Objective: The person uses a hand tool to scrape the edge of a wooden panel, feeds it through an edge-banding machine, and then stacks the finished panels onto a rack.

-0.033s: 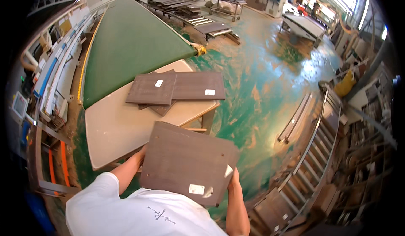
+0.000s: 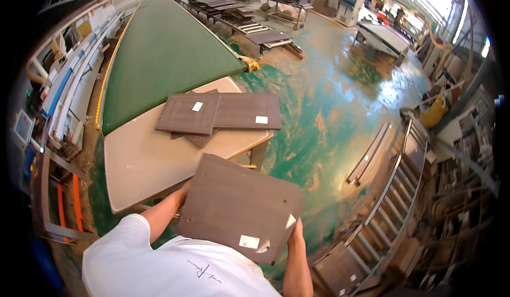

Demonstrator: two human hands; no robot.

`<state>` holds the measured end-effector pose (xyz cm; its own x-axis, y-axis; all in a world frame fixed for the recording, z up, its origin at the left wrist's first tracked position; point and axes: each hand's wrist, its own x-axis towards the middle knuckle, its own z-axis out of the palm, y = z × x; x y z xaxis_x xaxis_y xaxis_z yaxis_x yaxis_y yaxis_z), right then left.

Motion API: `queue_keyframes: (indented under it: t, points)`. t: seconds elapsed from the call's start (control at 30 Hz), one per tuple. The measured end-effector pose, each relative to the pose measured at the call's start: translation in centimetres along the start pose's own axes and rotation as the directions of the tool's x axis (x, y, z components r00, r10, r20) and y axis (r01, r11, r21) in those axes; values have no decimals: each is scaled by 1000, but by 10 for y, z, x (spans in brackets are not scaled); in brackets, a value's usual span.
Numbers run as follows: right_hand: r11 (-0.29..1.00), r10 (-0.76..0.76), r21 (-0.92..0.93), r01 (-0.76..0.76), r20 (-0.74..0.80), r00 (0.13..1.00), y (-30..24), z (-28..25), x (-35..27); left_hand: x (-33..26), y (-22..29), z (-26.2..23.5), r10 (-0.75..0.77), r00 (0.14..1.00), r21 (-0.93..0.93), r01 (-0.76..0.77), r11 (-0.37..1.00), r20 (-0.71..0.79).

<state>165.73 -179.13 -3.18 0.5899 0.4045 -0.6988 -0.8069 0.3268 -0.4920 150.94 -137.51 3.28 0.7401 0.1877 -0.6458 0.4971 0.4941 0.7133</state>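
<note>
In front of my chest I hold a dark brown wooden panel [image 2: 239, 198], tilted, with small holes near its corners and white labels near its lower and right edges. My left hand [image 2: 185, 192] grips its left edge, fingers mostly hidden behind it. At the right edge is my right hand [image 2: 296, 231], closed on the board, fingertips out of sight underneath. Whether another board lies under this one, I cannot tell. Beyond it, several similar brown panels [image 2: 247, 110] lie overlapped and askew on a beige-topped table [image 2: 138, 164], two of them showing white labels.
A wide green conveyor belt [image 2: 164, 58] runs away behind the table. To the right, a roller conveyor [image 2: 390, 204] curves past, with brown boards [image 2: 340, 270] at its near end. Two long strips [image 2: 370, 156] lie on the green floor. Stacked panels [image 2: 218, 7] stand far back.
The held panel has shifted slightly to the right with both hands still on it. The background has moved a little as my head turned; the panels on the table stay as they were.
</note>
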Motion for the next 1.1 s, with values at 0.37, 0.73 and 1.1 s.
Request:
queue_keyframes:
  t: [0.37,0.73,1.1]
  points:
    - [845,-459,3,534,-509,728,-258,-186,-42,286,115,426,-276,875,238,192,952,397]
    - [852,-474,-99,514,-561,678,-522,-195,110,524,208,654,-254,743,393,-14,920,620]
    - [896,-437,-248,369,-340,833,-747,-66,376,720,351,609,-93,857,89,55,994,508]
